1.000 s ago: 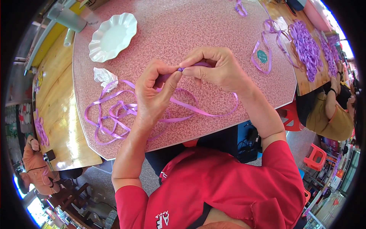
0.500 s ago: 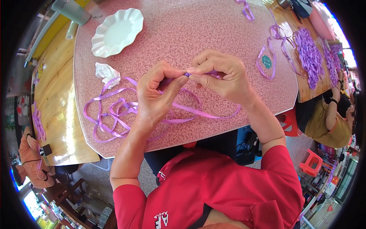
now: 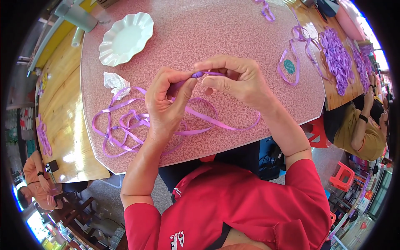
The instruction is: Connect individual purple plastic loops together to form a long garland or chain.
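Above the table, my left hand (image 3: 166, 98) pinches a lilac ribbon (image 3: 216, 123) between thumb and forefinger, right beside a small darker purple knot or bead (image 3: 197, 75). From that lump a short stretch of ribbon runs rightward into my right hand (image 3: 239, 81). The right thumb and forefinger are parted, while the other fingers curl inward around the ribbon; their exact hold is partly hidden. Long loops of the same ribbon lie on the tabletop below and left of my hands, with several small darker lumps along them.
On the pink speckled table (image 3: 233, 37) are a white scalloped plate (image 3: 126, 39), a crumpled tissue (image 3: 116, 84) and a round green tag (image 3: 289, 66) inside ribbon loops. A ribbon heap (image 3: 336, 60) covers part of the wooden table at right. Other people sit at both sides.
My right thumb and forefinger have parted and come off the purple lump, which now shows more fully. Both hands have shifted slightly left.
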`<action>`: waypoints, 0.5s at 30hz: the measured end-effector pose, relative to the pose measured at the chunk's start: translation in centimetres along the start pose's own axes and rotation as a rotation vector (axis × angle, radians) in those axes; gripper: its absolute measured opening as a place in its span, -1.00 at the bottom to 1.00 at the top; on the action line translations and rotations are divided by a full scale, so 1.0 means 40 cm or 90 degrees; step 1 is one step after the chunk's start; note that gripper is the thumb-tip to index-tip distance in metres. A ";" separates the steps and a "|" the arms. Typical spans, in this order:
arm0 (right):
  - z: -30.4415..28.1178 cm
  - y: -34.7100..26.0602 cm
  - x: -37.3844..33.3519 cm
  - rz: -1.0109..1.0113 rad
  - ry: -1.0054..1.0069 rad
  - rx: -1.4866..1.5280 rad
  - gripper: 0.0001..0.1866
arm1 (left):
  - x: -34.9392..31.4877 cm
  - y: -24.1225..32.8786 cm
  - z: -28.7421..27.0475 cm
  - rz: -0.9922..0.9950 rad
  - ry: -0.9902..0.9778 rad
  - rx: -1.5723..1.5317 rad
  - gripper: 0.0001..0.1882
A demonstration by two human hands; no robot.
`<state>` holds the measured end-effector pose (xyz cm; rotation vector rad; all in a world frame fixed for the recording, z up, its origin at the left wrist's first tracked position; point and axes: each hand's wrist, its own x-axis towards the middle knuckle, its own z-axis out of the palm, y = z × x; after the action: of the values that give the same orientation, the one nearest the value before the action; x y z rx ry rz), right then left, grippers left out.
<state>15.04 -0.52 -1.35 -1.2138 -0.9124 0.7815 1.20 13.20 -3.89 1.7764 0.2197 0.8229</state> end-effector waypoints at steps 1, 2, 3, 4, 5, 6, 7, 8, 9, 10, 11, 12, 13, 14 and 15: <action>-0.001 -0.005 -0.001 0.041 0.006 0.010 -0.74 | 0.000 -0.001 0.000 -0.006 0.009 -0.014 -0.87; -0.004 0.000 -0.001 0.041 0.005 0.010 -0.74 | -0.001 0.000 0.000 -0.007 0.010 -0.013 -0.87; -0.009 0.008 -0.001 0.035 0.010 0.006 -0.76 | -0.001 0.001 0.001 0.000 0.002 -0.005 -0.87; -0.013 0.012 -0.001 0.029 0.014 0.003 -0.77 | -0.002 0.001 0.001 0.007 -0.005 0.003 -0.87; -0.015 0.010 -0.003 0.030 0.013 0.003 -0.77 | -0.002 0.002 0.002 0.007 -0.005 0.002 -0.87; -0.016 0.007 -0.004 0.017 0.004 -0.046 -0.79 | -0.002 0.001 0.001 0.016 -0.007 0.010 -0.86; -0.015 0.004 -0.003 0.005 -0.005 -0.094 -0.81 | -0.002 0.001 0.001 0.025 -0.009 0.017 -0.85; -0.012 0.003 -0.003 0.006 -0.006 -0.094 -0.81 | -0.002 0.000 0.001 0.024 -0.008 0.017 -0.85; -0.009 0.000 -0.002 -0.002 -0.001 -0.094 -0.82 | -0.002 0.000 0.001 0.027 -0.013 0.012 -0.84; -0.006 0.000 -0.001 -0.009 0.004 -0.095 -0.84 | -0.002 0.000 0.000 0.030 -0.019 0.006 -0.83; -0.004 -0.001 -0.002 -0.009 0.002 -0.095 -0.84 | -0.002 -0.002 0.000 0.030 -0.017 0.006 -0.83; -0.003 -0.002 -0.004 -0.014 0.006 -0.092 -0.84 | -0.003 -0.005 0.000 0.021 -0.036 0.000 -0.85; -0.003 -0.003 -0.005 -0.020 0.010 -0.089 -0.83 | -0.003 -0.007 0.001 0.013 -0.055 -0.006 -0.85; -0.003 -0.001 -0.005 -0.020 0.009 -0.090 -0.83 | 0.000 -0.008 -0.001 0.013 -0.055 -0.006 -0.85; -0.002 0.005 -0.006 -0.037 0.012 -0.097 -0.83 | 0.002 -0.008 -0.006 0.053 -0.085 0.034 -0.86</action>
<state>15.01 -0.73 -1.59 -1.3193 -1.0021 0.6621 1.17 13.54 -4.11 1.8937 0.0811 0.7600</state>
